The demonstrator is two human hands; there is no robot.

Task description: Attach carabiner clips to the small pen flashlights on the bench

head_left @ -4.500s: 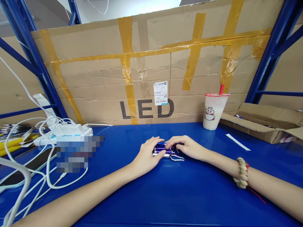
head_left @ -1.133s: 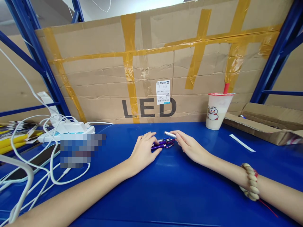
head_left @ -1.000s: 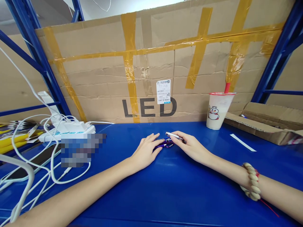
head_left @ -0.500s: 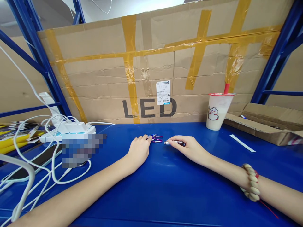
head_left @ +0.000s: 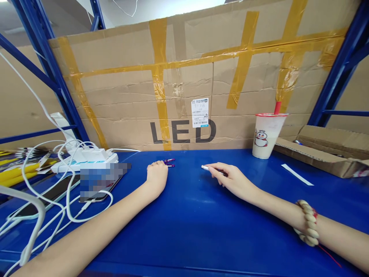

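My left hand [head_left: 157, 179] is closed around purple, shiny pens [head_left: 170, 160], whose thin ends stick out to the right past the fingers. How many it holds is hidden by the hand. Farther right, my right hand [head_left: 230, 177] has a pen [head_left: 205, 167] with a silver end and a darker body between thumb and fingers, the silver end pointing left. Both hands are low over the blue tabletop [head_left: 184, 223], with a gap between them.
At the left lie white cables, a power strip [head_left: 95, 155] and phones [head_left: 49, 198]. On the right stand a drink cup [head_left: 263, 138] with a red straw, a white strip [head_left: 296, 175] and an open cardboard box [head_left: 325, 159]. A large taped carton [head_left: 129, 104] closes off the back.
My left hand has moved left with the purple pens, away from my right hand. My right hand stays nearly in place, its pen slightly turned.
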